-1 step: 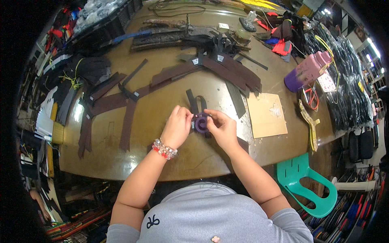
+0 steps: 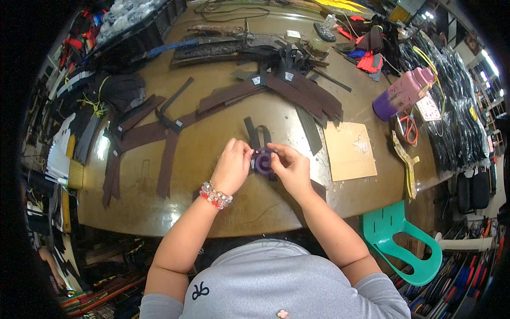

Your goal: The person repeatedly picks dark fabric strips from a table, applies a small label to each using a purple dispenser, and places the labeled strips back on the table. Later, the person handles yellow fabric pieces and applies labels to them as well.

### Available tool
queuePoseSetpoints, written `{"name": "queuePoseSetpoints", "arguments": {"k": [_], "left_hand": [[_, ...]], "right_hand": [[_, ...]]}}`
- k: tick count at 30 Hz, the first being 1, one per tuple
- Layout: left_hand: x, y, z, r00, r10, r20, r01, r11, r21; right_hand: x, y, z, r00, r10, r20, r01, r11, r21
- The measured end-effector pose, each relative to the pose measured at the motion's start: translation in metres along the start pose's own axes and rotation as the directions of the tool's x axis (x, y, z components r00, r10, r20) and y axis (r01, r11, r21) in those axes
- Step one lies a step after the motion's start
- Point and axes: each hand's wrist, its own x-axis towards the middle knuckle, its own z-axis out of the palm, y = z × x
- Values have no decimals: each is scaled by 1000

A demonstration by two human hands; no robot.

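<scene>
A round purple piece (image 2: 264,162) with a ring-like pattern lies between my two hands near the middle of the table. My right hand (image 2: 291,169) is closed on its right side, thumb on top and index finger along the upper edge. At its left edge my left hand (image 2: 231,167) has its fingers pinched together; what they hold is too small and hidden to make out. Just beyond the disc a dark webbing strap (image 2: 263,132) curves into a loop, its lower part hidden by the disc and fingers. Beaded bracelets circle my left wrist.
Dark brown strips (image 2: 143,135) with small white labels spread across the table's left and far side. On the right are a tan card (image 2: 350,151), orange-handled scissors (image 2: 408,130) and a pink-purple bottle (image 2: 404,94). A green plastic chair (image 2: 401,239) stands by the near right edge.
</scene>
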Motion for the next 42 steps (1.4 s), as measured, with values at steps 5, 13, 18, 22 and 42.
{"name": "queuePoseSetpoints", "arguments": {"k": [5,13,18,22,42], "left_hand": [[3,0,-3,999,26,-45,-26,1000,15],[-6,10,-38,992,78,102,-65,990,-123],[-28,32,-16,962,240,129,-262,945,196],[-28,30,-7,930,340,141,-368,861,349],[-24,17,-22,993,101,56,-83,963,-258]], "right_hand": [[4,-2,-1,999,-2,40,0,998,65],[11,-3,-20,949,314,-36,-200,684,702],[0,-3,-22,940,342,15,-275,730,626],[-9,4,-22,977,214,-6,-191,885,424],[-16,-12,-28,1000,-16,-4,16,984,177]]}}
